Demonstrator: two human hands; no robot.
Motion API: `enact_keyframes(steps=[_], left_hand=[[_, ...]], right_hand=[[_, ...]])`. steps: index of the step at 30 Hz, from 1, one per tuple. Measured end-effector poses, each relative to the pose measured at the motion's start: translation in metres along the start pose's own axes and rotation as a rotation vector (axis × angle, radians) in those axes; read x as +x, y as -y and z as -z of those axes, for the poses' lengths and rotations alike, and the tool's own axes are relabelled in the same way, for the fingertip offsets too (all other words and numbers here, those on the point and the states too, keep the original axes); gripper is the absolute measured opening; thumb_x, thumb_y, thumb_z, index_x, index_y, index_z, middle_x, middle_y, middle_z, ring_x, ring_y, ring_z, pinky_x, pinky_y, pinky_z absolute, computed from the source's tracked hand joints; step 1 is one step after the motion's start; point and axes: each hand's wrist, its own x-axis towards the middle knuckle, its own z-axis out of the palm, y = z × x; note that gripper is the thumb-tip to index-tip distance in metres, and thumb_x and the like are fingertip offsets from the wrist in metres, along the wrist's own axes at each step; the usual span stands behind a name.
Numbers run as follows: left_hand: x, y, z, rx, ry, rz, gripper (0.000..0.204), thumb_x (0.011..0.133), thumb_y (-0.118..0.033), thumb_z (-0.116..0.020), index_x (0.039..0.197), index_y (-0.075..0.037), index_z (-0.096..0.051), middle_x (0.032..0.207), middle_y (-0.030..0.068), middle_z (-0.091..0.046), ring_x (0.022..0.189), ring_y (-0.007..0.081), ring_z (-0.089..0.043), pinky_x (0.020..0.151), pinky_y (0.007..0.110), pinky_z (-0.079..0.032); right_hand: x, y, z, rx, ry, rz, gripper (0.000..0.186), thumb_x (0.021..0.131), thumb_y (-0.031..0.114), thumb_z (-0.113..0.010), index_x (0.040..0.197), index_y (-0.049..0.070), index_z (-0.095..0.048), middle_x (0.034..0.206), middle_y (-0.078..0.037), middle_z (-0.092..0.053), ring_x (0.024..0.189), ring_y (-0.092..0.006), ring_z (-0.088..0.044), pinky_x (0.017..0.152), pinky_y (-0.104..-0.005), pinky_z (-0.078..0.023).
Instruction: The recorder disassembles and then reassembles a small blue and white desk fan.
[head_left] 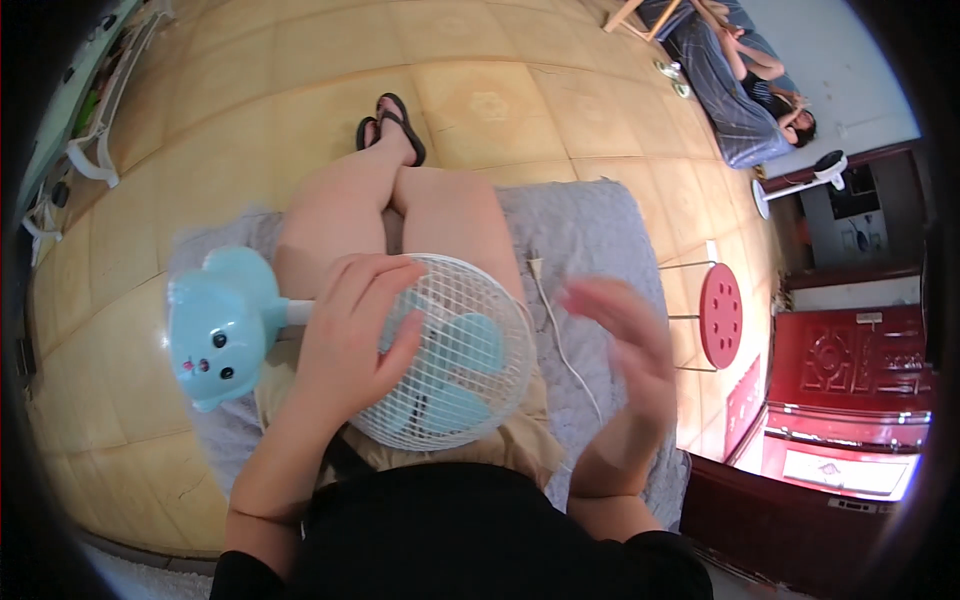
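A small desk fan (447, 365) lies sideways across my lap, with its white round wire cage facing up and pale blue blades behind the wires. Its light blue base (222, 335), shaped like an animal head with black eyes and a small nose, points to the left. My left hand (355, 325) grips the cage at its left edge near the white neck, with the thumb over the wires. Slightly blurred, my right hand (630, 345) is raised to the right of the fan, empty, with its fingers apart. It does not touch the fan.
A white cable with a plug (536, 268) rests on the grey plush mat (585, 225) to the right. Beyond it stands a red round stool (721, 316). Farther off are a white standing fan (800, 187) and a person lying on a dark-covered sofa (735, 125).
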Motion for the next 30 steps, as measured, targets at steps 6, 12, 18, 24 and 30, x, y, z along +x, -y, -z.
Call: enact_keyframes(steps=[6, 12, 18, 24, 30], left_hand=[[0.006, 0.001, 0.000, -0.008, 0.017, -0.017, 0.036, 0.077, -0.006, -0.065, 0.112, 0.001, -0.061, 0.111, 0.0154, -0.060, 0.102, 0.0347, -0.056, 0.090, 0.041, -0.046], [0.010, 0.001, -0.005, 0.006, 0.016, -0.009, 0.037, 0.076, -0.008, -0.067, 0.112, 0.001, -0.061, 0.113, 0.0158, -0.060, 0.104, 0.0347, -0.057, 0.091, 0.042, -0.046], [0.018, -0.015, -0.007, 0.032, 0.169, -0.104, 0.044, 0.076, -0.013, -0.067, 0.118, -0.001, -0.060, 0.121, 0.0141, -0.059, 0.110, 0.0340, -0.056, 0.098, 0.044, -0.044], [0.005, -0.020, -0.011, 0.080, 0.189, -0.045, 0.048, 0.071, -0.019, -0.072, 0.116, -0.003, -0.062, 0.121, 0.0115, -0.060, 0.109, 0.0317, -0.056, 0.096, 0.044, -0.044], [-0.013, -0.027, -0.017, 0.103, 0.166, -0.078, 0.048, 0.068, -0.020, -0.075, 0.111, -0.002, -0.063, 0.116, 0.0119, -0.062, 0.108, 0.0313, -0.057, 0.093, 0.045, -0.045]], right_hand=[[0.016, -0.072, -0.048, 0.171, -0.061, -0.399, 0.038, 0.099, 0.020, -0.056, 0.127, -0.005, -0.057, 0.122, -0.012, -0.063, 0.113, -0.0183, -0.058, 0.095, -0.0310, -0.046], [0.021, -0.086, -0.045, 0.643, 0.022, -0.737, 0.045, 0.097, 0.022, -0.054, 0.132, -0.007, -0.052, 0.120, -0.014, -0.065, 0.107, -0.0166, -0.061, 0.093, -0.0288, -0.048], [0.028, -0.095, -0.047, 0.917, 0.078, -0.881, 0.041, 0.095, 0.028, -0.058, 0.122, -0.003, -0.059, 0.111, -0.011, -0.067, 0.096, -0.0164, -0.066, 0.082, -0.0298, -0.054], [0.034, -0.091, -0.049, 0.936, 0.259, -0.780, 0.050, 0.089, 0.019, -0.059, 0.132, -0.006, -0.052, 0.126, -0.015, -0.060, 0.114, -0.0194, -0.059, 0.098, -0.0318, -0.047], [0.029, -0.092, -0.052, 0.973, 0.371, -0.646, 0.065, 0.082, 0.015, -0.061, 0.140, -0.009, -0.043, 0.134, -0.020, -0.054, 0.124, -0.0251, -0.053, 0.107, -0.0349, -0.039]])
